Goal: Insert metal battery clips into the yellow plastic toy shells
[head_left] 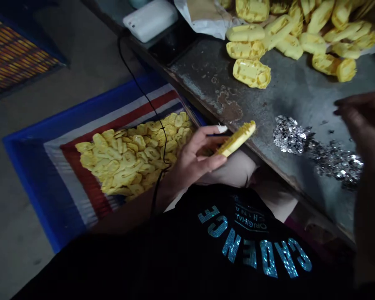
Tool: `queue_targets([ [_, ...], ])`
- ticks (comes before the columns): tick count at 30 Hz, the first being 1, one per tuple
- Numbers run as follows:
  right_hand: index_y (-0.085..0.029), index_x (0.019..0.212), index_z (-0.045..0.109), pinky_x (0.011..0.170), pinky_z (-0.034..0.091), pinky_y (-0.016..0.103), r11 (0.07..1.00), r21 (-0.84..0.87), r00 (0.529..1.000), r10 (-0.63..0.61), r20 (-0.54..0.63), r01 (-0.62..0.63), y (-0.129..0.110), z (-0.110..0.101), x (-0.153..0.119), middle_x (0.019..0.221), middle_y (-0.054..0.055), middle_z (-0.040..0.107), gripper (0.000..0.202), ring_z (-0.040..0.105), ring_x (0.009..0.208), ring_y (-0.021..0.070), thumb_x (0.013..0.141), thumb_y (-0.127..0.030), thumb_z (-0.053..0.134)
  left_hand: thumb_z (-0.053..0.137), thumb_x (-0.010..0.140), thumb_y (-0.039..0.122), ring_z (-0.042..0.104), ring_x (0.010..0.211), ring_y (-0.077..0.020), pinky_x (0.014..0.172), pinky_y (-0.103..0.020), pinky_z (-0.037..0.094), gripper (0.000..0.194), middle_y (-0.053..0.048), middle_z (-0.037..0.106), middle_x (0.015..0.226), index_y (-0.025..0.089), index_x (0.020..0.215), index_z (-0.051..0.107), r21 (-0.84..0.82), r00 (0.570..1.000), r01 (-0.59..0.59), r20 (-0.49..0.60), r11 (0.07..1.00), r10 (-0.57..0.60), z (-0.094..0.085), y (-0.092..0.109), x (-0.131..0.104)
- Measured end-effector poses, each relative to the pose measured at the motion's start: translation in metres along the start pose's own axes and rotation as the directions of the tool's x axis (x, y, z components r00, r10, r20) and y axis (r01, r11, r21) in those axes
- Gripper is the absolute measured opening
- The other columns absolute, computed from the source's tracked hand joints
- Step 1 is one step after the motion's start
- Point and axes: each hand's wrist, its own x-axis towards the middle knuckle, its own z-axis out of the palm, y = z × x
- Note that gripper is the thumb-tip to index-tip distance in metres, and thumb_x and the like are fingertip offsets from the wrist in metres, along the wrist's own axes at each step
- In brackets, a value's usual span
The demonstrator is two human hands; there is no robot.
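One yellow shell [238, 141] near table edge [283, 170]

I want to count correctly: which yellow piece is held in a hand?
The yellow piece pinched in the left hand; the other yellow pieces are on the table or in the blue bin.

On the bench [212, 62], loose bits [292, 135] lie before the shells [278, 31], right of a shell-filled tray [34, 179].

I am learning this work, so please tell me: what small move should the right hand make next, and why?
Perhaps lower the right hand to the silver pieces and pick one: it hangs near their pile, while the left hand holds a yellow part.
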Motion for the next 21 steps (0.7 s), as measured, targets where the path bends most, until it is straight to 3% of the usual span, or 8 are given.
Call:
queue_targets([
  [2,-0.03,0.109,0.094,0.076,0.063,0.041,0.973,0.222,0.965,-0.12,0.235,0.067,-0.043,0.002,-0.046,0.098,0.01,0.091,0.02,0.083,0.084,0.0212,0.092,-0.02,0.092,0.075,0.102,0.061,0.083,0.1,-0.0228,0.053,-0.021,0.055,0.065,-0.015,0.081,0.143,0.028,0.155,0.06,-0.292,0.96,0.264,0.175,0.919,-0.22,0.012,0.0,0.007],
  [3,-0.032,0.112,0.093,0.082,0.064,0.042,0.961,0.264,0.947,-0.155,0.282,0.078,-0.061,0.003,-0.067,0.101,0.007,0.091,0.021,0.084,0.089,0.022,0.094,-0.021,0.091,0.07,0.104,0.063,0.082,0.094,-0.0213,0.049,-0.02,0.052,0.063,-0.017,0.082,0.14,0.027,0.154,0.06,-0.377,0.921,0.373,0.261,0.847,-0.289,0.019,0.001,0.01],
  [5,-0.034,0.119,0.09,0.089,0.065,0.042,0.946,0.32,0.936,-0.153,0.316,0.046,-0.087,0.006,-0.102,0.107,0.003,0.089,0.026,0.083,0.097,0.0217,0.099,-0.018,0.086,0.066,0.105,0.065,0.082,0.092,-0.021,0.048,-0.019,0.051,0.065,-0.018,0.083,0.14,0.026,0.156,0.06,-0.458,0.852,0.507,0.392,0.73,-0.346,0.032,0.003,0.014],
  [7,-0.035,0.126,0.088,0.088,0.066,0.042,0.941,0.336,0.954,-0.144,0.262,0.05,-0.1,0.008,-0.126,0.113,0.002,0.088,0.031,0.081,0.098,0.0214,0.1,-0.017,0.085,0.065,0.106,0.067,0.083,0.094,-0.0217,0.048,-0.019,0.052,0.067,-0.018,0.084,0.141,0.026,0.158,0.062,-0.461,0.799,0.578,0.488,0.673,-0.352,0.044,0.007,0.016],
  [11,-0.039,0.144,0.081,0.085,0.07,0.045,0.949,0.311,0.98,-0.101,0.173,0.043,-0.101,0.007,-0.153,0.136,0.004,0.083,0.047,0.08,0.101,0.0237,0.1,-0.023,0.087,0.06,0.106,0.074,0.083,0.089,-0.0219,0.043,-0.018,0.049,0.077,-0.021,0.084,0.14,0.02,0.16,0.065,-0.394,0.707,0.673,0.592,0.626,-0.387,0.062,0.012,0.015],
  [15,-0.04,0.141,0.082,0.095,0.073,0.051,0.966,0.257,0.986,-0.078,0.145,0.039,-0.099,-0.002,-0.172,0.135,0.005,0.084,0.038,0.08,0.12,0.031,0.104,-0.029,0.083,0.062,0.104,0.076,0.084,0.084,-0.0233,0.04,-0.018,0.048,0.079,-0.02,0.087,0.132,0.019,0.159,0.064,-0.335,0.659,0.707,0.631,0.623,-0.409,0.077,0.015,0.013],
  [21,-0.038,0.135,0.084,0.091,0.072,0.045,0.969,0.243,0.992,0.009,0.126,-0.04,-0.1,-0.018,-0.206,0.135,0.005,0.083,0.032,0.08,0.116,0.0268,0.105,-0.029,0.083,0.072,0.1,0.071,0.086,0.083,-0.025,0.039,-0.018,0.049,0.088,-0.022,0.085,0.137,0.024,0.171,0.048,-0.273,0.553,0.769,0.738,0.578,-0.388,0.09,0.008,0.012],
])
